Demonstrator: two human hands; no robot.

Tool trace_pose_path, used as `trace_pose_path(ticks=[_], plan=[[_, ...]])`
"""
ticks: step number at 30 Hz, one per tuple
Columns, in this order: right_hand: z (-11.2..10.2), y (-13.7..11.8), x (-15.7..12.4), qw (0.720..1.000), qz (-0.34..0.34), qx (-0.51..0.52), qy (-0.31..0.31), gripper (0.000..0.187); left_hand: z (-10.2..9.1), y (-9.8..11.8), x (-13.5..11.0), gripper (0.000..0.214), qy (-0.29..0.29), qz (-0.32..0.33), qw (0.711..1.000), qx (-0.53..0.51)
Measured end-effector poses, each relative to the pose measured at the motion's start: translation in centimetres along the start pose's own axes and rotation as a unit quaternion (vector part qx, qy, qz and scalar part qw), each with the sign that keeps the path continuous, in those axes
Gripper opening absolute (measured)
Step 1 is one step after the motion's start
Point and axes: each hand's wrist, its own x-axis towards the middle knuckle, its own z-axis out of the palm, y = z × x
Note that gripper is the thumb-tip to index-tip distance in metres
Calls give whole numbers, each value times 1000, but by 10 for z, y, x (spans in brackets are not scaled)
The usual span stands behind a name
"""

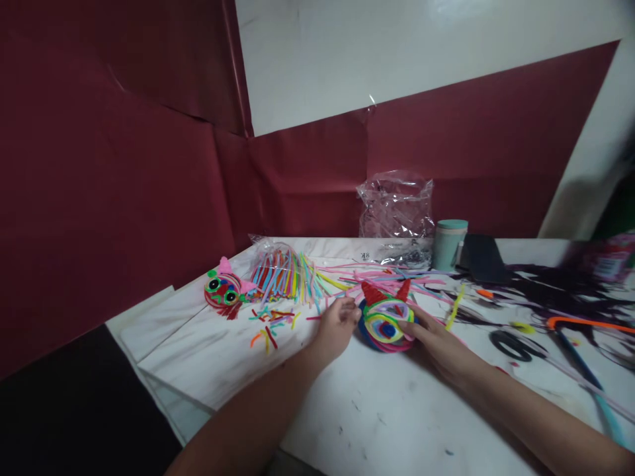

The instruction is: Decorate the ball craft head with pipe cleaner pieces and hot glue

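A round animal head (385, 328) made of coiled pipe cleaners is between my hands, just above or on the white table. It has two red pointed ears, yellow and white eye rings with a blue centre, and pink and blue bands below. My right hand (436, 340) is closed on its right side, thumb across the front. At the left edge, my left hand (340, 328) has its fingers curled in against the head; its fingertips are partly hidden. Further left lies a second pipe-cleaner animal head (225, 291) with green-ringed black eyes and pink ears.
Cut pipe-cleaner pieces (270, 324) lie left of my hands. Behind are bundled pipe cleaners (282, 274), a clear plastic bag (395, 205) and a mint-lidded container (450, 244). At right are black-handled scissors (510, 345), an orange pipe cleaner (590, 323) and dark scattered strands.
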Motion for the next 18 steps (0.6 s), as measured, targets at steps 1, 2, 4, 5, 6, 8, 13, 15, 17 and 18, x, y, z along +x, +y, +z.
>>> trace_pose_path(ticks=[1, 2, 4, 5, 6, 8, 13, 15, 17, 18], plan=[[0, 0, 0, 1000, -5, 4, -4, 52, -1, 1, 1, 20, 6, -3, 1000, 11], [1, 0, 0, 1000, -8, 8, -7, 52, -1, 1, 2, 17, 9, -4, 1000, 21], [1, 0, 0, 1000, -8, 15, -6, 52, -2, 5, 4, 15, 14, -8, 999, 50], [2, 0, 0, 1000, -8, 16, -3, 52, -2, 8, 6, 15, 15, -8, 998, 68], [2, -1, 0, 1000, -8, 15, 0, 51, -4, 13, 8, 16, 15, -6, 996, 87], [3, -2, 0, 1000, -16, 16, 0, 48, -11, 26, 14, 17, 17, 4, 991, 135], [7, -8, -3, 999, -25, 30, -11, 44, -63, 67, 31, 21, 38, 50, 949, 308], [8, -10, -3, 999, -35, 28, -13, 44, -91, 75, 34, 20, 52, 55, 917, 393], [8, -11, -2, 999, -43, 21, -11, 46, -118, 74, 34, 22, 68, 33, 877, 475], [8, -11, -2, 999, -42, 15, -5, 46, -129, 70, 33, 25, 79, 18, 855, 513]])
